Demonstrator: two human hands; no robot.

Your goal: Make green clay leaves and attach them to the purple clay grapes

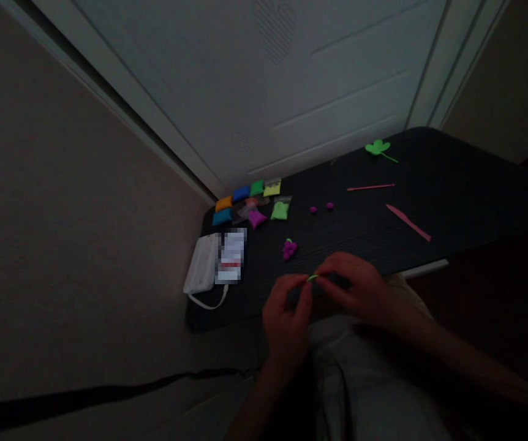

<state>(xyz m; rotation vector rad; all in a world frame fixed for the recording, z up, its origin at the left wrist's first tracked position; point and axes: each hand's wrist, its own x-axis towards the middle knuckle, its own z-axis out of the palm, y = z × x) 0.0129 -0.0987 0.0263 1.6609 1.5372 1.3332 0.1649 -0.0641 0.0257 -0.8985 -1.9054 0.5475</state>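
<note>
My left hand [289, 312] and my right hand [358, 285] meet over the table's near edge, each with its fingertips pinched. Between them runs a small, thin strip of light green clay [313, 277], gripped from both sides. Just beyond, a little bunch of purple clay balls [289, 249] with a green piece on top lies on the dark table [337, 236]. Farther back rest two loose purple clay balls, one on the left [313, 210] and one on the right [329, 206].
Several bags of coloured clay [241, 193] lie at the back left. A phone [231, 256] and a white power bank [202, 263] with a cable are at the left. Rightward are a pink stick [370, 187], a pink plastic knife [408, 223] and a green clay leaf shape [377, 147].
</note>
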